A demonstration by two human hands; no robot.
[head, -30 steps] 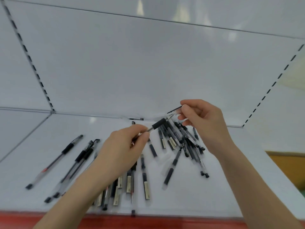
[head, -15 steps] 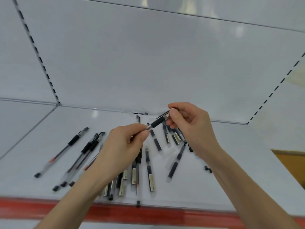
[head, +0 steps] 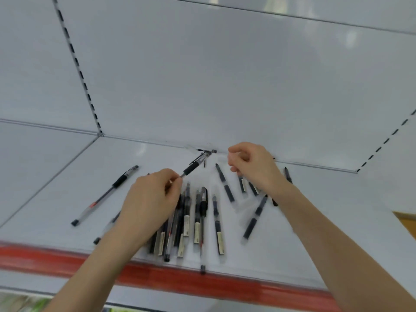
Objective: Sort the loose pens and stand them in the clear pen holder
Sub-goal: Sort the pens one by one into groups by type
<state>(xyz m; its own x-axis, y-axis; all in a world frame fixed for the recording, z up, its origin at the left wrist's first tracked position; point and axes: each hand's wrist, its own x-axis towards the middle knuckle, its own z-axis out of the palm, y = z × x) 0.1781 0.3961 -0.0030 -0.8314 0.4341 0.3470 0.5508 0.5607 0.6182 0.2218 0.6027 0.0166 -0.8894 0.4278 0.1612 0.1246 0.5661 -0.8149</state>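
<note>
My left hand pinches the tip end of a clear pen with a black grip. It holds the pen slanted up over the shelf, with the capped end pointing at the back wall. My right hand hovers just right of that pen, its fingers loosely curled, and I see nothing in them. Below my left hand, several pens lie side by side near the front edge. More pens lie scattered under and beside my right wrist. I cannot make out a clear pen holder.
Everything lies on a white shelf with a red front strip. A single red-ink pen lies apart at the left. The white back panel rises close behind, with slotted uprights at both sides.
My right hand has let go of the pen's far end and drawn off to the right. The left hand still holds the pen. The view has tilted down a little.
</note>
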